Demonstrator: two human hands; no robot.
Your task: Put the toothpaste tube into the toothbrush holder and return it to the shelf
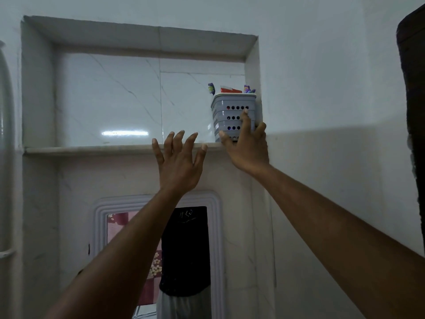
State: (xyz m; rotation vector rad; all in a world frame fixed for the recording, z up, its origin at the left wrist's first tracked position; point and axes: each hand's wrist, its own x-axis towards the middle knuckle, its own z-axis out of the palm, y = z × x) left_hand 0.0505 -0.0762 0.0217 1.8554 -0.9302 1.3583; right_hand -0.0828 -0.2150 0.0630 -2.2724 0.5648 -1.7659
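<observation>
Dim, bluish indoor light with one bright glare streak.

A horizontal white glare [125, 133] reflects off the glossy marble back wall [108, 100] of the niche, above the shelf edge [92, 149]. A soft shadow boundary crosses the right wall [333, 131], darker below. Wide-angle bending curves the frame's left and right edges. Detail is soft throughout, and the dark shape [412, 88] at the right edge is blurred.

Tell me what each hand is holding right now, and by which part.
The right hand touches the front and lower sides of the toothbrush holder standing on the shelf; a closed grip cannot be told. The left hand is open and holds nothing.
</observation>
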